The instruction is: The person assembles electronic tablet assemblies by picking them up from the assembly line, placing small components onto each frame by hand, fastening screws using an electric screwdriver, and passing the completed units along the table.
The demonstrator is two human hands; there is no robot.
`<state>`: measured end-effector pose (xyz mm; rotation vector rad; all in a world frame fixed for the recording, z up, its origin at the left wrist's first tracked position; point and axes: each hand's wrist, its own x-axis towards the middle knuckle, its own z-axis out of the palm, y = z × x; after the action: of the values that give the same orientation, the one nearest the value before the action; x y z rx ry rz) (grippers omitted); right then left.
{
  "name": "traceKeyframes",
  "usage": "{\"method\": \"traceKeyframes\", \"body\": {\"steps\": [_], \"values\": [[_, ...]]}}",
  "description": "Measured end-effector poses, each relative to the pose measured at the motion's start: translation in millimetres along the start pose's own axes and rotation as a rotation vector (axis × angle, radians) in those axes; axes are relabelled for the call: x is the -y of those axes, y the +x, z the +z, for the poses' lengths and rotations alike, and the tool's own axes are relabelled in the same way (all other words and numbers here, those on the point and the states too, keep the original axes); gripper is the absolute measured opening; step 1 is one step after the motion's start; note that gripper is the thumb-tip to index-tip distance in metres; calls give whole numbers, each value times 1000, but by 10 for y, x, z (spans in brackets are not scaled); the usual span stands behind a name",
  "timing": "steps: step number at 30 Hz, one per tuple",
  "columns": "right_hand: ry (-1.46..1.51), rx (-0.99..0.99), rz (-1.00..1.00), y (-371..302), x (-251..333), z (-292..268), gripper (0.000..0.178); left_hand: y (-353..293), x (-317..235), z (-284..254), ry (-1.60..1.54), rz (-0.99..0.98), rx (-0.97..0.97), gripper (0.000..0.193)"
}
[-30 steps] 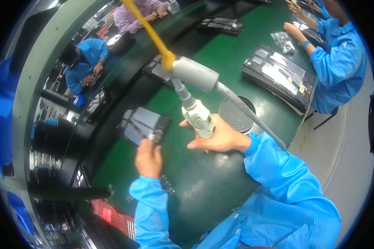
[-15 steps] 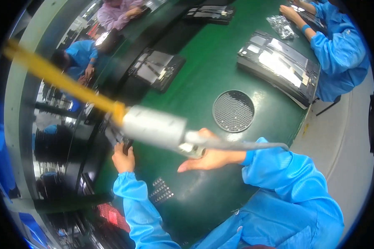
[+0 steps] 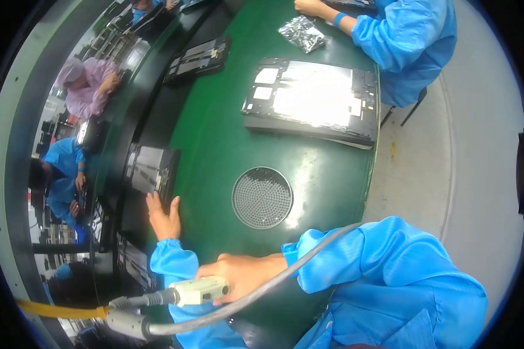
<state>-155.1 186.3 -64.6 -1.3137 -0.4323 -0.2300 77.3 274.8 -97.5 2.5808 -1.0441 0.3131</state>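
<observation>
My left hand (image 3: pixel 165 217) is open, thumb apart, its fingertips at the near edge of an opened tablet-like device (image 3: pixel 151 167) with dark and silver parts, which lies at the border of the black strip and the green table. My right hand (image 3: pixel 244 276) is back upward above my left forearm. In front of it hangs a cream cable connector (image 3: pixel 199 291) on a grey cable (image 3: pixel 268 289), hiding part of its fingers. Whether the hand grips the connector or anything else cannot be made out. Another such device (image 3: pixel 135 260) lies left of my left sleeve.
On the green table (image 3: pixel 215 122) are a round grey perforated dish (image 3: pixel 262 198), a stack of opened devices (image 3: pixel 314 99) and a crinkled silver bag (image 3: pixel 303 34). A yellow strap (image 3: pixel 64 309) runs to the cable. A co-worker in blue (image 3: pixel 407 46) sits at the far right; others work beyond the black strip.
The view has turned, shifting the table items leftward. My left hand has moved up to the tablet-like device. My right hand has turned back upward and come nearer; the hanging connector appears lower.
</observation>
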Motion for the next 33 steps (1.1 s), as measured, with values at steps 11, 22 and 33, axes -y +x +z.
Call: {"method": "traceKeyframes", "body": {"steps": [11, 22, 33], "values": [[54, 52, 136, 5, 239, -118, 33, 173, 387, -242, 302, 232, -127, 57], [-199, -144, -161, 56, 232, -254, 33, -1193, -558, -795, -110, 290, -31, 51], [-128, -336, -27, 50, 300, -622, 43, -2533, -1032, -857, 46, 339, -134, 48]]}}
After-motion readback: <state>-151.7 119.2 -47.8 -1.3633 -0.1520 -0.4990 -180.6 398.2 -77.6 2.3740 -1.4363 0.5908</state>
